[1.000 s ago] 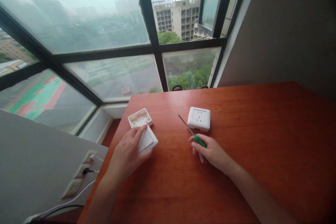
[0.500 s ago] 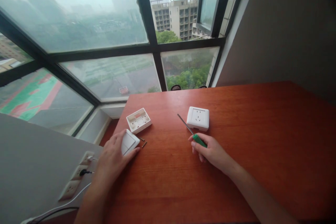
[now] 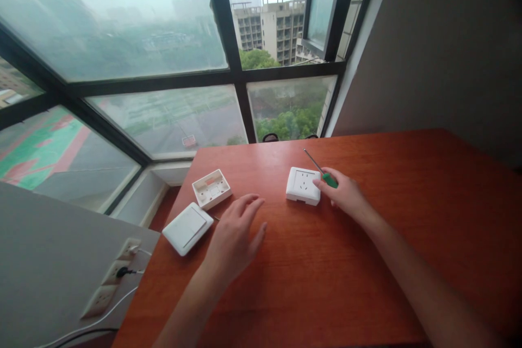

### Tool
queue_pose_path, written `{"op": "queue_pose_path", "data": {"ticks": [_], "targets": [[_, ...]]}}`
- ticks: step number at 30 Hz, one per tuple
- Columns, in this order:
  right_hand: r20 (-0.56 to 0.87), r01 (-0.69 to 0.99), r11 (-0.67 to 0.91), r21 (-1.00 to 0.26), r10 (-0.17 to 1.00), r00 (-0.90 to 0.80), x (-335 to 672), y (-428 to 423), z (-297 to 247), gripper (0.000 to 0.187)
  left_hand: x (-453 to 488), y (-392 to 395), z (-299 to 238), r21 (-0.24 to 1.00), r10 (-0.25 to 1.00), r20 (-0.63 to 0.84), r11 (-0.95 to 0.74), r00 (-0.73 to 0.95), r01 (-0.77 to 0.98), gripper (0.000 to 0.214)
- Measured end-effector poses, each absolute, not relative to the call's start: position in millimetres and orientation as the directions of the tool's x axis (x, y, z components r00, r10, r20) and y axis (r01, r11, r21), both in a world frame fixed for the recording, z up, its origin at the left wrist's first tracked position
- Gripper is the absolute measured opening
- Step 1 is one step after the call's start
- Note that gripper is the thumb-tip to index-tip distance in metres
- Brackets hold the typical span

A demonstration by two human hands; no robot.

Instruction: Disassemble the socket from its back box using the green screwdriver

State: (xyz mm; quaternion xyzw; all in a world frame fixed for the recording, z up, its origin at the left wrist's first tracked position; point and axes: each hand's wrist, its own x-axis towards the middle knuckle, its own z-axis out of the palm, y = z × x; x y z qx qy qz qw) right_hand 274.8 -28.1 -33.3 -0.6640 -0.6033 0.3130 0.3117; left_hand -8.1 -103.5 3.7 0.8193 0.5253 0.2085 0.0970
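Observation:
My right hand (image 3: 342,190) grips a screwdriver (image 3: 329,180) by its green handle, the thin shaft pointing up and left. Its thumb reaches the right edge of a white wall socket (image 3: 304,186) that lies face up on its box. My left hand (image 3: 240,228) is above the table with thumb and fingers apart, holding nothing. Left of it a white wall switch (image 3: 188,228) rests face up near the table's left edge. Just behind the switch is a white back box (image 3: 211,188), its hollow side up. A screw (image 3: 217,218) peeks out beside my left hand, which hides the rest.
The reddish wooden table (image 3: 367,283) stands against large framed windows (image 3: 155,76). On the wall at the lower left are several outlets (image 3: 110,272) with a black plug and white cables. A dark grey wall (image 3: 440,54) rises at the right.
My left hand has let go of the switch and moved right, opening. My right hand has carried the screwdriver up and right to the socket's side.

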Motion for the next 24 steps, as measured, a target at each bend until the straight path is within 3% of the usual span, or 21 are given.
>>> {"op": "queue_pose_path", "data": {"ticks": [9, 18, 24], "targets": [[-0.101, 0.470, 0.041, -0.882, 0.956, -0.274, 251, -55, -34, 0.053, 33, -79, -20, 0.550, 0.862, 0.182, -0.488, 0.473, 0.678, 0.072], [0.001, 0.521, 0.133, -0.843, 0.969, -0.246, 246, -68, -25, 0.047, 27, -85, -27, 0.703, 0.844, 0.156, -0.460, 0.513, 0.542, 0.079], [0.032, 0.649, 0.183, -0.738, 0.971, -0.238, 243, -68, -20, 0.040, 24, -84, -28, 0.761, 0.872, 0.148, -0.402, 0.467, 0.509, 0.099]]}}
